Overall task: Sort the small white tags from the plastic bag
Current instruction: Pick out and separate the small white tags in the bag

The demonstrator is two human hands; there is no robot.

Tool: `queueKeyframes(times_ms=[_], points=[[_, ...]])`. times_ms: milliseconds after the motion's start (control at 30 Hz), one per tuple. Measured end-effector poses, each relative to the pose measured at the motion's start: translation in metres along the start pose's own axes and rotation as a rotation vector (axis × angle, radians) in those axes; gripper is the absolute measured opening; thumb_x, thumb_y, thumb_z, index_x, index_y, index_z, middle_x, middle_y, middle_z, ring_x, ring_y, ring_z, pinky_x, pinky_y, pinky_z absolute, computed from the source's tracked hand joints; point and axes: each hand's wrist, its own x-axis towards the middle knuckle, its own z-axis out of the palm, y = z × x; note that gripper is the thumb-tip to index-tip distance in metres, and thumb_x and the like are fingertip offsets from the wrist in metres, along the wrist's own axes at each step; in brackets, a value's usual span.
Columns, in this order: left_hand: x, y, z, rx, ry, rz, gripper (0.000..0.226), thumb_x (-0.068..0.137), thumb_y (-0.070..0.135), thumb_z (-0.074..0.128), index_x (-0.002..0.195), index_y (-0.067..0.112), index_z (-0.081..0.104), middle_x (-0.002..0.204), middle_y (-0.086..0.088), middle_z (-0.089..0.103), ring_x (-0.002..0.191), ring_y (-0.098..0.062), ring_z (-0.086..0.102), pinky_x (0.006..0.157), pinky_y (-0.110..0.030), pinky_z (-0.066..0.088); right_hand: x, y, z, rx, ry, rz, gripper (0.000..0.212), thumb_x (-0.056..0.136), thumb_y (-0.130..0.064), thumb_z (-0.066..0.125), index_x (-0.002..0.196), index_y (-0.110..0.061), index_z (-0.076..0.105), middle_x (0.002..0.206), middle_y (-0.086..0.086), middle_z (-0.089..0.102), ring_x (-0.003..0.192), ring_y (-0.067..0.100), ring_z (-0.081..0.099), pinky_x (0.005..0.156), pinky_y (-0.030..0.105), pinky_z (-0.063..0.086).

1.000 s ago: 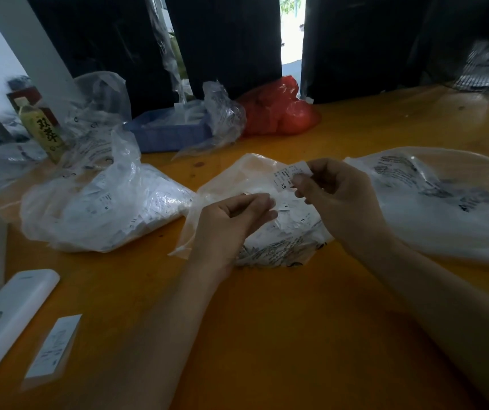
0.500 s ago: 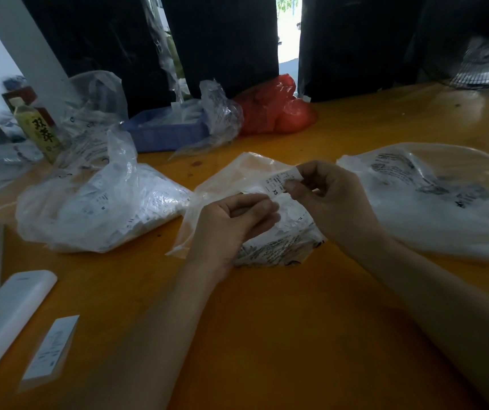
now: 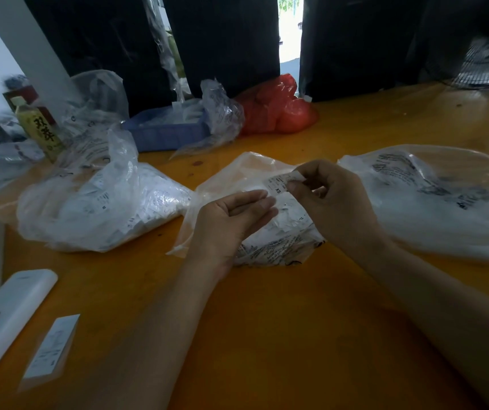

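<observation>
I count three clear bags: one left (image 3: 101, 208), one centre (image 3: 266, 232), one right (image 3: 444, 202). Over the centre bag, my left hand (image 3: 231, 220) lies relaxed, fingers straight; my right hand (image 3: 335, 202) pinches one white tag (image 3: 280, 184) between them.

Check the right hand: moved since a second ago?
Yes. The right hand with its XS tag dropped slightly toward the middle bag and left hand.

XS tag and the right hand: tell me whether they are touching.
Touching. The head view shows the right hand pinching the end of the XS tag between thumb and fingertips, above the open plastic bag.
</observation>
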Motion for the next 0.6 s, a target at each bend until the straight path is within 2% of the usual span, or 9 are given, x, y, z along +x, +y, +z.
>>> queueKeyframes(times_ms=[133,333,433,533,600], points=[[-0.0001,-0.0003,-0.0005,0.004,0.018,-0.001,0.039,0.071,0.016,0.088,0.107,0.005,0.079,0.107,-0.021,0.08,0.103,-0.032,0.079,0.086,-0.027,0.063,0.0004,0.002,-0.001,-0.073,-0.04,-0.01,0.009,0.095,-0.028,0.07,0.102,-0.023,0.069,0.09,-0.014,0.068,0.077,-0.003,0.061,0.066,0.009,0.042],[-0.0025,0.0009,0.0001,0.162,0.05,0.056,0.027,0.077,0.028,0.083,0.101,0.018,0.08,0.094,-0.014,0.082,0.092,-0.024,0.081,0.074,-0.026,0.064,-0.0006,0.0013,-0.002,-0.142,-0.079,-0.026,0.01,0.096,-0.021,0.067,0.105,-0.022,0.073,0.087,-0.017,0.067,0.077,-0.006,0.06,0.066,0.004,0.041],[-0.0035,0.0028,0.0008,0.234,0.061,0.069,0.023,0.079,0.03,0.083,0.1,0.022,0.08,0.092,-0.009,0.083,0.089,-0.021,0.081,0.068,-0.027,0.064,-0.0004,-0.0011,-0.0029,-0.164,-0.107,-0.043,0.016,0.097,-0.022,0.067,0.11,-0.023,0.075,0.086,-0.024,0.064,0.081,-0.011,0.059,0.069,0.001,0.041],[-0.005,0.0036,0.0016,0.239,0.055,0.054,0.026,0.077,0.033,0.083,0.1,0.023,0.078,0.092,-0.008,0.083,0.087,-0.022,0.081,0.065,-0.026,0.064,-0.0023,-0.004,-0.0012,-0.164,-0.147,-0.055,0.026,0.097,-0.024,0.067,0.123,-0.028,0.069,0.09,-0.024,0.062,0.087,-0.008,0.06,0.071,0.002,0.043],[-0.005,0.0031,0.0017,0.234,0.056,0.042,0.029,0.077,0.033,0.083,0.103,0.022,0.077,0.092,-0.009,0.082,0.086,-0.022,0.081,0.065,-0.025,0.063,-0.0036,-0.0058,-0.0015,-0.105,-0.116,-0.031,0.024,0.096,-0.025,0.069,0.118,-0.033,0.065,0.089,-0.021,0.064,0.085,-0.004,0.061,0.07,0.005,0.046]])
